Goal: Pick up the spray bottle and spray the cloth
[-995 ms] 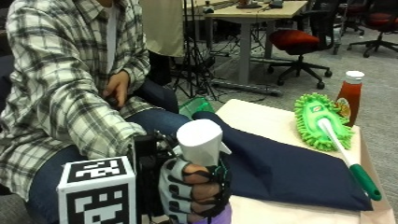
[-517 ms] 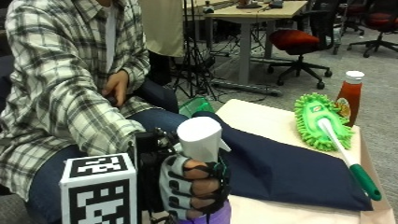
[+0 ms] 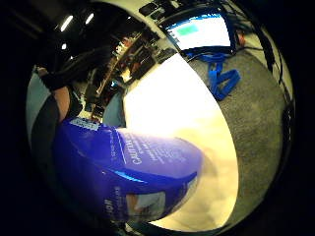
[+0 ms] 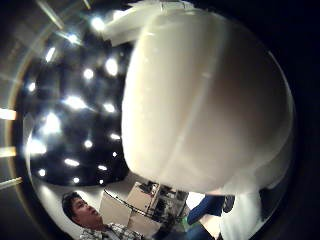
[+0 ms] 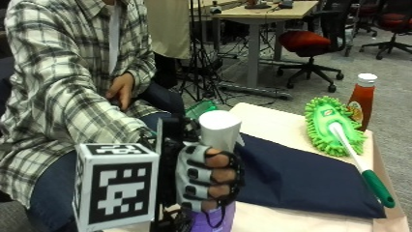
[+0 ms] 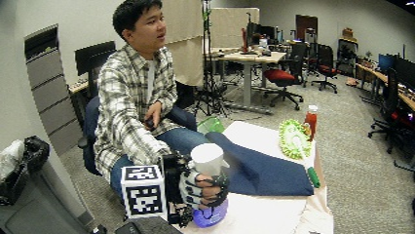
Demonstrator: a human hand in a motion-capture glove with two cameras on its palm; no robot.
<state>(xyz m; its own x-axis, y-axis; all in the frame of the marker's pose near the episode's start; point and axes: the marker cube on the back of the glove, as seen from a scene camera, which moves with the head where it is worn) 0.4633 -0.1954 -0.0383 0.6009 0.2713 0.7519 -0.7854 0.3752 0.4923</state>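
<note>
Comparing this moment with the outside pictures from a second and half a second ago, we find very little change: the gloved right hand [image 5: 209, 176] stays wrapped around the spray bottle [image 5: 219, 145], which remains upright at the near corner of the worktop [image 5: 270, 121], its white head rising above the fingers [image 5: 222, 175] and its purple base showing just below them. The fingers are curled round the neck of the bottle, so we read the grasp as already made, and the bottle as gripped but barely moved. Whether its base is touching the worktop or is just clear of it, we cannot tell. The dark blue cloth [image 5: 302, 179] lies flat on the worktop just beyond the fingers, on the side away from the person, and it looks dry and undisturbed. Farther past the cloth, well apart from the fingers, lie a green duster [image 5: 331, 123] and a ketchup bottle [image 5: 362, 99]. In the little-finger palm view the blue label of the bottle fills the space next to the palm. We judge that picking up is under way and that spraying is not yet done; the nozzle needs to point toward the cloth next.
</note>
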